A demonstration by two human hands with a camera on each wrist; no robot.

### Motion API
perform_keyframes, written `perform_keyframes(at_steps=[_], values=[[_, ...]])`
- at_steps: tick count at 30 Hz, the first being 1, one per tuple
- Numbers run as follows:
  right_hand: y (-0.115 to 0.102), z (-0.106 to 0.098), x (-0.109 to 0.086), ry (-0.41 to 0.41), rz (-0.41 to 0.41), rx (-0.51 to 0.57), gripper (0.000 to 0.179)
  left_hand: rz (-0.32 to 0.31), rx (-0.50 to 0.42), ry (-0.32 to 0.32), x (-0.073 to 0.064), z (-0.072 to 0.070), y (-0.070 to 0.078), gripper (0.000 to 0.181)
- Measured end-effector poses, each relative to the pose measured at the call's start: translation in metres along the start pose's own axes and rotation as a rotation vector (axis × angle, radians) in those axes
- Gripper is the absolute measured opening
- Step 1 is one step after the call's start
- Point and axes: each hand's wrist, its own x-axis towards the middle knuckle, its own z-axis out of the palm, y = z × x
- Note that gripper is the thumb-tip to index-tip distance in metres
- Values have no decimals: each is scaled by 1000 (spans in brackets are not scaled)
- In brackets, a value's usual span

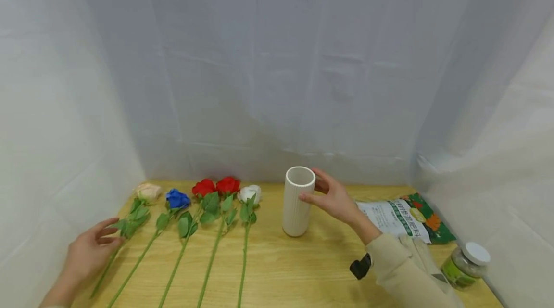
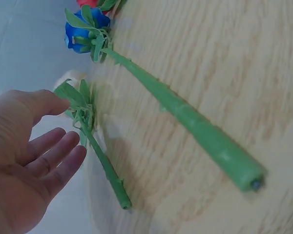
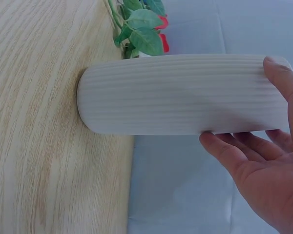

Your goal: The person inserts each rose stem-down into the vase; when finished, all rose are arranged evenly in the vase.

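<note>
A white ribbed vase [image 1: 296,207] stands upright on the wooden table. My right hand [image 1: 335,200] holds it near the rim, thumb in front and fingers behind; in the right wrist view the vase [image 3: 180,95] lies sideways in the picture, its base on the table. My left hand [image 1: 88,252] is beside the leaves of a pale peach rose [image 1: 148,192], the leftmost flower. In the left wrist view, the thumb and fingers of that hand [image 2: 34,151] are spread apart, the thumb tip close to the leaves. Whether it touches them I cannot tell.
Right of the peach rose lie a blue rose [image 1: 178,198], two red roses [image 1: 227,185] and a white rose [image 1: 250,194], stems toward me. On the right are a green and white packet [image 1: 407,219] and a white-lidded jar [image 1: 466,265]. Pale sheeting [image 1: 277,82] encloses the table.
</note>
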Motion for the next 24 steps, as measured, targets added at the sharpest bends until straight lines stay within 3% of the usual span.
perform_keyframes(at_steps=[13,19,24], values=[[-1,-1,1,-6,7,-15,89,-24,36,52,-6,5,-11,58],[-1,-1,0,-15,2,-19,89,-4,36,95,-7,9,-15,57],[-1,0,0,-14,-3,-25,89,25,34,87,-7,11,-17,56]])
